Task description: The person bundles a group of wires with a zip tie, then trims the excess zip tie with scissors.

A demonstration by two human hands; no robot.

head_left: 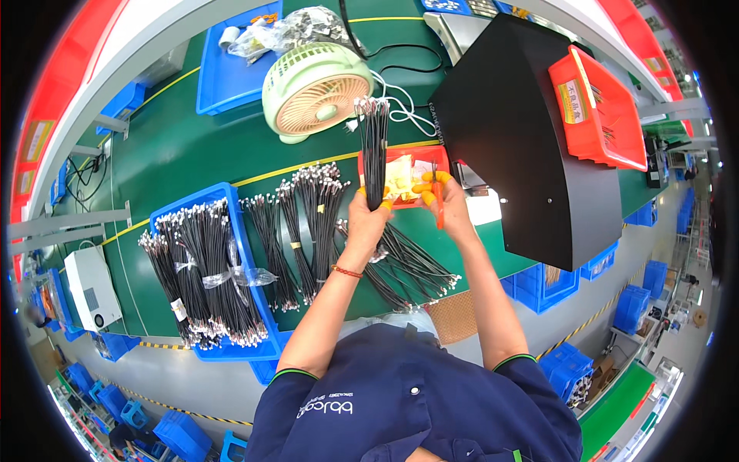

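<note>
My left hand (368,219) is closed round an upright bundle of black cables (375,146), whose white connector ends point away from me. Beside it, my right hand (453,202) grips a pair of orange-handled scissors (439,206), the dark blades pointing forward. Yellow-orange covers sit on several fingertips of both hands. Just beyond the hands stands a red tray (408,151) with yellow and white pieces in it. More black cables (404,266) lie loosely fanned on the bench under my forearms.
Several cable bundles (296,231) lie left of my hands, near a blue tray (250,262) stacked with more. A green fan (317,92) stands beyond. To the right, a black box-shaped housing (523,138) rises high, with a red bin (608,115) on it.
</note>
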